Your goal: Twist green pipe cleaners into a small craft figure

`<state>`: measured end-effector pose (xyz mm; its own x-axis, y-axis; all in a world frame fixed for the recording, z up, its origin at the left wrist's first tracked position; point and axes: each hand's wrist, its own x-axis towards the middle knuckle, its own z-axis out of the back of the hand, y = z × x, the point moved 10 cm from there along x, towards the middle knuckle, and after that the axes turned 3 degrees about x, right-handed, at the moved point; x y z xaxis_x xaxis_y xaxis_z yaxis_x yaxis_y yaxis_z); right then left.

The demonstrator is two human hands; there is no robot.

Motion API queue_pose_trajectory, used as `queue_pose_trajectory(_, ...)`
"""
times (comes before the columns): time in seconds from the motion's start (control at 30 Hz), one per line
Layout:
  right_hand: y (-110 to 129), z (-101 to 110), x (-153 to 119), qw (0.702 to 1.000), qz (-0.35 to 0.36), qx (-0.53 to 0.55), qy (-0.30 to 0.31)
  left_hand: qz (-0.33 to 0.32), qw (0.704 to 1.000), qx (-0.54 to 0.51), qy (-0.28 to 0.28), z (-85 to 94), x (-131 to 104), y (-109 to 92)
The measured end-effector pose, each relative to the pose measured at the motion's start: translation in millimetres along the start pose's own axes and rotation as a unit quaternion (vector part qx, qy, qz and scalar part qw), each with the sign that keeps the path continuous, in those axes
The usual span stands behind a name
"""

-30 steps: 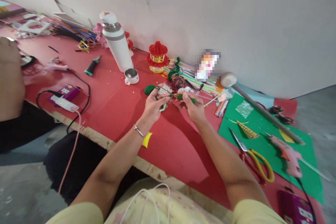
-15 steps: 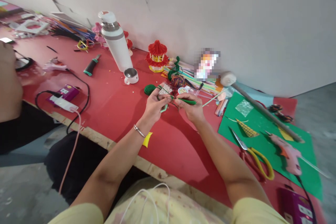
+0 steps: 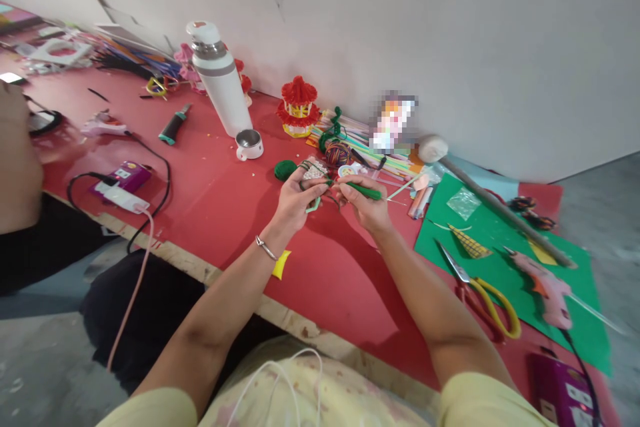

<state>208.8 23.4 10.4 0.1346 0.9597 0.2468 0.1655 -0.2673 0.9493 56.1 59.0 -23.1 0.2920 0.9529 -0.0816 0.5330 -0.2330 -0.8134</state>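
Note:
My left hand (image 3: 293, 200) is closed, thumb and fingers pinching dark green yarn (image 3: 306, 165) that also runs over the fingers. A pale green piece (image 3: 314, 205) shows under its fingertips; its full shape is hidden. In my right hand (image 3: 369, 208) is a crochet hook with a green handle (image 3: 365, 191), held like a pencil. Its tip points at the yarn in the left hand. A green yarn ball (image 3: 285, 170) lies just beyond the left hand. White beads (image 3: 316, 169) and a multicoloured yarn ball (image 3: 339, 154) sit behind both hands.
A white flask (image 3: 223, 87) and its cup (image 3: 249, 144) stand left of a red-and-yellow lantern-like model (image 3: 299, 107). On the right, scissors (image 3: 480, 293) and a pink glue gun (image 3: 543, 287) lie on green sheet (image 3: 435, 233). Another person's arm (image 3: 20, 160) is at far left.
The right hand has drawn the crochet hook slightly to the right, away from the left hand. The left hand stays nearly in place.

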Motion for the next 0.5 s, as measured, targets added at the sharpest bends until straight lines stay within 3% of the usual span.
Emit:
queue_pose_trajectory(0.2,22.4,-1.5,-0.9,0.99,0.075,-0.123,-0.009,0.001,1.0,-0.01,-0.006,2.1,1.2,-0.4)
queue_pose_trajectory(0.5,9.0,-0.1,0.9,0.999,0.034,-0.035,-0.004,0.006,1.0,-0.011,-0.02,3.7,0.4,-1.6)
